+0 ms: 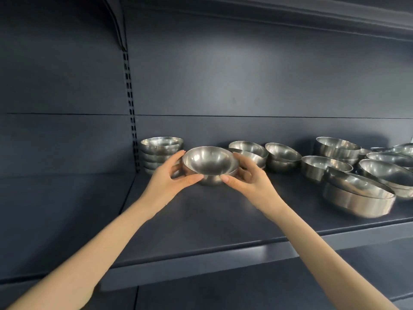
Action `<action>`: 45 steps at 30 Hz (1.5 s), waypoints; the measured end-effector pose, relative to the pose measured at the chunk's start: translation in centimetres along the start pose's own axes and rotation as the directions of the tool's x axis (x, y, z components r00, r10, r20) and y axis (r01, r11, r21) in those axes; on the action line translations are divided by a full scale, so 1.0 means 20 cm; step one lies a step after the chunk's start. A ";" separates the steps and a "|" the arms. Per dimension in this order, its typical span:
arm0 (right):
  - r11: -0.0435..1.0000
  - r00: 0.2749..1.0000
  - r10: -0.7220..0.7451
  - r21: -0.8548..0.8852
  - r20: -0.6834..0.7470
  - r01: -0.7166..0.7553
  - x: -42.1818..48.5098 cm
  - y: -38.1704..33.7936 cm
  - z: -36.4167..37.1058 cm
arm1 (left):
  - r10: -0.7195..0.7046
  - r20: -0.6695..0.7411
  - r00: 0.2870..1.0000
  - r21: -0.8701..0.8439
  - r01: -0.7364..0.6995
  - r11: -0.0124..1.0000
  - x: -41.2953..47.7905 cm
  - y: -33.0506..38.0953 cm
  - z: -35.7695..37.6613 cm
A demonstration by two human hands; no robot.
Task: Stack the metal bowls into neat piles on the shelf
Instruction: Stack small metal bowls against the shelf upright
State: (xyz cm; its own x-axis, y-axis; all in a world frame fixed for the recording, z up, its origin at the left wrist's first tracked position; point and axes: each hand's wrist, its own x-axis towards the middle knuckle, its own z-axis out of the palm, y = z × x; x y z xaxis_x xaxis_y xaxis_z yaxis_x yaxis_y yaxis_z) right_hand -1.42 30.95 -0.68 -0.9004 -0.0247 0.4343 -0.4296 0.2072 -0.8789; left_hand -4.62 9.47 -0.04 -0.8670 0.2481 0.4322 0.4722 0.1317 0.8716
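The left hand [169, 175] and right hand [248, 177] grasp opposite sides of a small round shiny metal bowl [209, 162]. Its mouth faces up, tipped toward the near side. It sits nested in 1 bowl beneath, on the dark grey shelf [201, 220], just right of the far-left pile of metal bowls [159, 151].

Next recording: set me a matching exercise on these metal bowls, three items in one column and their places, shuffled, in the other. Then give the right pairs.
Things
1. small round steel bowl
2. tall pile of shiny steel bowls
3. wide straight-sided steel bowl

Places
A. at the right, nearest the front edge of the dark shelf
B. held between the left hand and the right hand
C. far left, beside the slotted upright

Pairs: 1-B, 2-C, 3-A
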 end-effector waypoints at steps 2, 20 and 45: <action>1.000 1.000 -0.004 0.028 0.022 0.003 0.02 0.00 0.08 | 0.001 -0.025 1.000 0.016 0.000 1.000 -0.03 -0.01 -0.07; 0.995 1.000 -0.027 0.099 0.013 0.026 0.20 -0.13 0.49 | 0.081 -0.124 0.989 -0.018 -0.084 0.996 -0.02 -0.01 -0.43; 1.000 1.000 -0.015 -0.009 0.002 0.015 0.80 0.04 0.48 | 0.081 -0.267 0.960 0.036 -0.074 0.997 0.47 -0.14 -0.46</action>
State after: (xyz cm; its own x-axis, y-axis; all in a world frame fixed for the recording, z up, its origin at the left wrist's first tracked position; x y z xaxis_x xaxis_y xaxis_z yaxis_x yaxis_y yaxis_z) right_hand -16.89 21.30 3.75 -0.8939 -0.0294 0.4474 -0.4427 0.2157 -0.8704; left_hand -15.67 2.55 3.69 -0.8368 -0.0078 0.5475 0.5406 0.1469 0.8284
